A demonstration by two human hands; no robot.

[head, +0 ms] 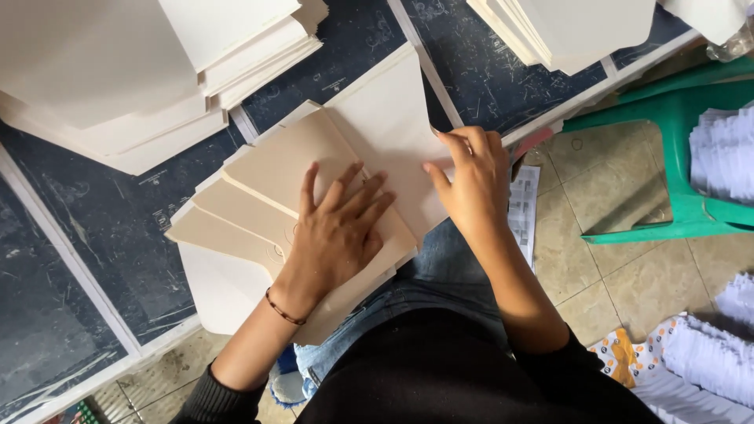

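Note:
My left hand point(334, 228) lies flat, fingers spread, on a fanned stack of cream paper envelopes point(259, 180) at the near edge of a dark table point(118, 228). My right hand point(471, 177) pinches the right edge of the top envelope's raised flap point(389, 118), thumb on one side and fingers on the other. The stack overhangs the table edge above my lap. A thin bracelet circles my left wrist.
Piles of cream sheets point(141, 71) sit at the table's far left, another pile point(565, 27) at the far right. A green plastic stool point(683, 157) stands on the tiled floor at the right, with white paper bundles point(722, 149) on it and more on the floor point(707, 353).

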